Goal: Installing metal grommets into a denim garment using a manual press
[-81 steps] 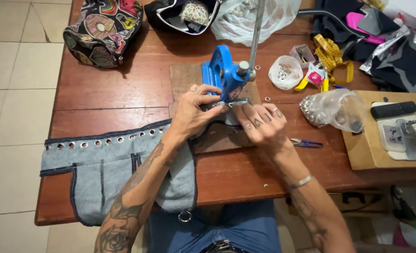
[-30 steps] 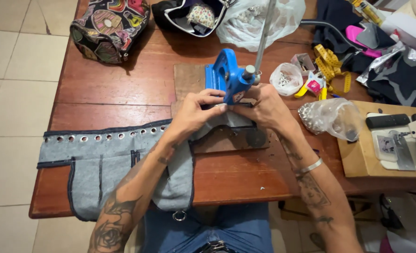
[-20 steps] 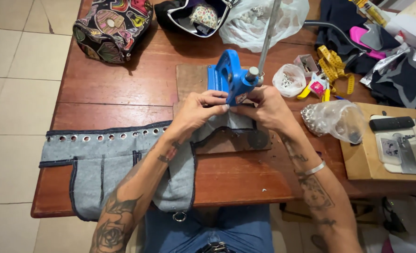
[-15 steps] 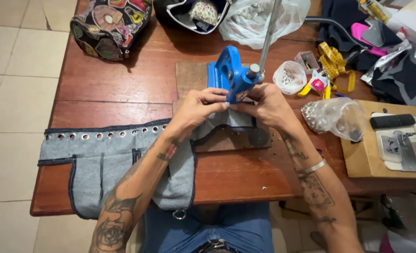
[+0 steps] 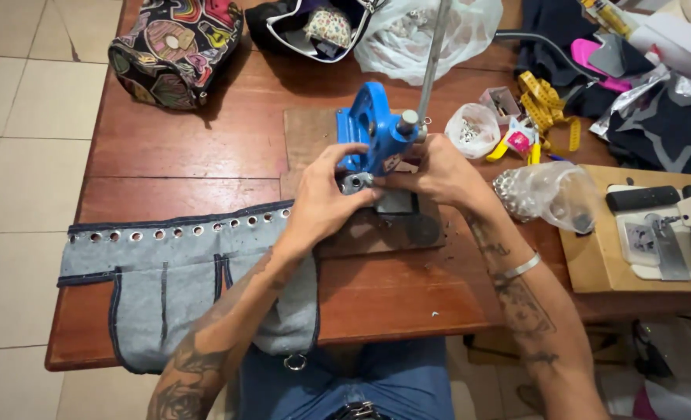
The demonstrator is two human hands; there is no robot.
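Grey denim fabric with dark blue edging and a row of metal eyelets (image 5: 198, 272) lies on the brown wooden table (image 5: 198, 155), trailing out past the left hand (image 5: 326, 198) and running under it to the base of the blue hand-lever eyelet press (image 5: 377, 132). Left hand is curled, fingertips pinching the cloth at the press's die, while the right hand (image 5: 439, 171) closes its fingers on the same spot from the opposite side. Just beyond the right hand sit a small white cup of eyelets (image 5: 472, 130) and a clear plastic bag (image 5: 544, 194).
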